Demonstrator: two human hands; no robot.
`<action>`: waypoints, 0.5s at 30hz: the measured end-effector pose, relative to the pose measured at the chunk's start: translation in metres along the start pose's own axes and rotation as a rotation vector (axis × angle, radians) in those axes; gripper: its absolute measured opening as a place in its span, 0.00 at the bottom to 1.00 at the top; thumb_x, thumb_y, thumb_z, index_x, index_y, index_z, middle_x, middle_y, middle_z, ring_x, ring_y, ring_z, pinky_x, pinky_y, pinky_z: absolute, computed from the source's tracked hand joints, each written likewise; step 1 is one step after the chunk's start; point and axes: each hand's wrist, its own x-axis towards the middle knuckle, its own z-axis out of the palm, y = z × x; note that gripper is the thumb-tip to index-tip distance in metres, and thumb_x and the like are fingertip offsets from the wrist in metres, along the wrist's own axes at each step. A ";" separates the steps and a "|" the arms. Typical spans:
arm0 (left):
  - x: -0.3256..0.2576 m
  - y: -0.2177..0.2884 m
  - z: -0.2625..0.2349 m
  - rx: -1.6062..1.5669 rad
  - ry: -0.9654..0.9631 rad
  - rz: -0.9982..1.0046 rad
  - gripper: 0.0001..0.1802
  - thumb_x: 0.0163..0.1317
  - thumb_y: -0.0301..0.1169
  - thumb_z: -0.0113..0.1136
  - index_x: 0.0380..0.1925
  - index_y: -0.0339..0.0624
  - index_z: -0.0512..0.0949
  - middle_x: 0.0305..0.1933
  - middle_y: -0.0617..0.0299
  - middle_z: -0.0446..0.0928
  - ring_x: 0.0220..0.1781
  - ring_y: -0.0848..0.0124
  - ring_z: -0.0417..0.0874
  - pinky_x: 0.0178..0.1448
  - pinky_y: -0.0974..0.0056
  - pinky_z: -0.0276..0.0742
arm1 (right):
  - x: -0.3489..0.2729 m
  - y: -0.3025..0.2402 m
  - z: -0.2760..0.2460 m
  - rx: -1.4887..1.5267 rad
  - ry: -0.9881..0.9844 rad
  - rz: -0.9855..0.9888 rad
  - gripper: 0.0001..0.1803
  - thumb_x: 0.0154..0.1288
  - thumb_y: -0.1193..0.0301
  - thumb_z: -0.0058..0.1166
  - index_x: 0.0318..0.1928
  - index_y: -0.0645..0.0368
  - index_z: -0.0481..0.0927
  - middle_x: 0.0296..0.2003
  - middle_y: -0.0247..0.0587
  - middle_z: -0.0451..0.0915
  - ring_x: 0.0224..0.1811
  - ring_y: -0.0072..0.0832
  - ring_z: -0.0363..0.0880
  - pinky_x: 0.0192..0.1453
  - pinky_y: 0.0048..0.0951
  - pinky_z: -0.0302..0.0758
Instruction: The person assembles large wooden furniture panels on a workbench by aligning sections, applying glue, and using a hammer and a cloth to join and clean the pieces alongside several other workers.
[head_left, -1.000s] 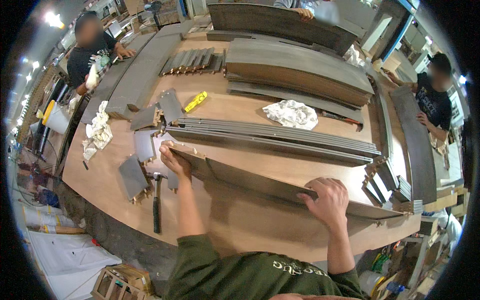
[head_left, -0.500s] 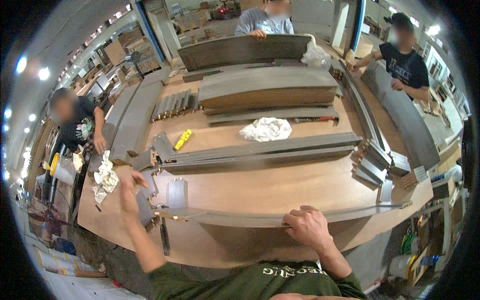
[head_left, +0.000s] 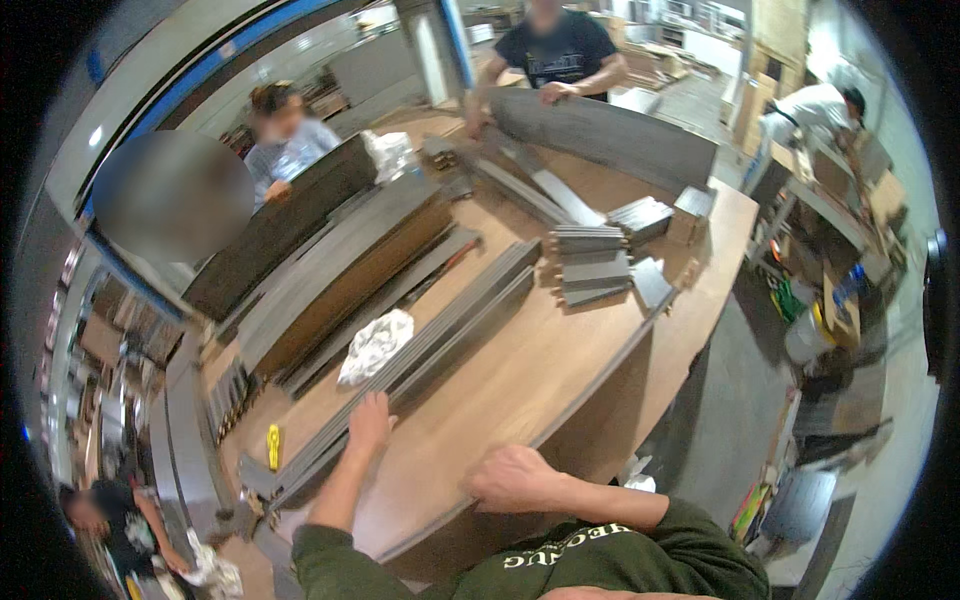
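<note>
A long grey strip (head_left: pixel 600 388) runs along the near side of the table, standing on its edge. My right hand (head_left: pixel 515 478) is closed over its upper edge. My left hand (head_left: pixel 369 425) is at the near side of several long grey strips (head_left: pixel 455 318) lying side by side, its fingers partly extended and slightly blurred. I see nothing held in it; whether the fingertips touch the strips I cannot tell. Just beyond those strips is a crumpled white cloth (head_left: pixel 377 345). A small yellow tool (head_left: pixel 274 447) lies left of them.
Short grey slats (head_left: pixel 592 268) are piled at the table's right end. Farther back sits a stack of wide grey boards (head_left: pixel 335 270). One co-worker (head_left: pixel 560 55) holds a broad grey panel (head_left: pixel 610 135) upright; another (head_left: pixel 292 145) stands behind a dark panel (head_left: pixel 300 225).
The view has turned right and tilted. My left hand has moved from the strips' left end toward their middle. My right hand stays on the near strip.
</note>
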 end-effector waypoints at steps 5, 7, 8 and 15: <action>-0.012 0.034 0.008 -0.121 -0.290 0.011 0.38 0.42 0.53 0.71 0.48 0.40 0.69 0.49 0.47 0.72 0.49 0.50 0.77 0.48 0.50 0.74 | 0.003 0.002 0.015 0.004 0.089 0.011 0.12 0.45 0.62 0.63 0.25 0.57 0.78 0.22 0.41 0.80 0.31 0.42 0.81 0.36 0.41 0.76; -0.014 0.034 0.007 -0.035 -0.063 0.089 0.46 0.38 0.56 0.72 0.53 0.40 0.68 0.52 0.46 0.71 0.54 0.52 0.75 0.53 0.51 0.73 | 0.003 0.002 0.017 -0.027 0.115 0.005 0.11 0.43 0.64 0.63 0.24 0.57 0.78 0.22 0.41 0.80 0.30 0.41 0.81 0.36 0.40 0.76; -0.017 0.030 0.013 -0.075 -0.093 0.036 0.48 0.37 0.55 0.73 0.55 0.40 0.67 0.53 0.46 0.71 0.55 0.52 0.74 0.55 0.52 0.72 | 0.001 0.001 0.019 -0.038 0.116 -0.003 0.11 0.43 0.64 0.63 0.23 0.57 0.78 0.22 0.41 0.80 0.30 0.41 0.81 0.36 0.40 0.76; 0.002 -0.017 0.024 -0.251 -0.142 0.091 0.39 0.29 0.47 0.71 0.44 0.37 0.74 0.45 0.44 0.75 0.50 0.49 0.76 0.54 0.51 0.73 | -0.001 0.007 0.027 -0.050 0.348 -0.099 0.11 0.41 0.64 0.63 0.22 0.56 0.80 0.23 0.43 0.80 0.31 0.40 0.81 0.38 0.38 0.76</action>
